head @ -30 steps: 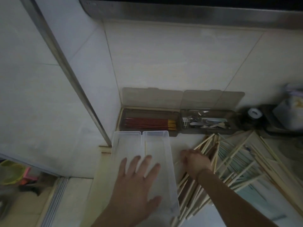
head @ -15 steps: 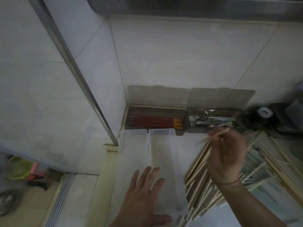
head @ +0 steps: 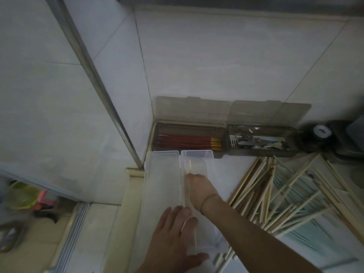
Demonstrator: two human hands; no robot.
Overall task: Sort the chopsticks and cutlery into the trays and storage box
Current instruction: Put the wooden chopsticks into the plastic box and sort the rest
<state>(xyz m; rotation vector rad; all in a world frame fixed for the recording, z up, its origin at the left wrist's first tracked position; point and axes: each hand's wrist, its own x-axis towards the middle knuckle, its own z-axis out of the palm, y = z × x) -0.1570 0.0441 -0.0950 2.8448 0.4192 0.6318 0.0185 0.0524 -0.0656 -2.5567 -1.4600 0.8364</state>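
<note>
The left hand (head: 173, 239) lies flat with its fingers spread on the near end of two clear trays (head: 163, 186) that sit side by side. It holds nothing. The right hand (head: 199, 186) reaches down into the right tray. A light wooden chopstick (head: 190, 168) sticks out past its fingers and lies along the tray, but I cannot tell if the fingers pinch it or are loose. A big messy pile of light chopsticks (head: 262, 194) lies on the counter just right of the trays. Behind the trays, against the wall, is a dark storage box (head: 226, 152) with its lids up. Red chopsticks (head: 187, 141) lie in its left part and shiny cutlery (head: 258, 141) in its right part.
</note>
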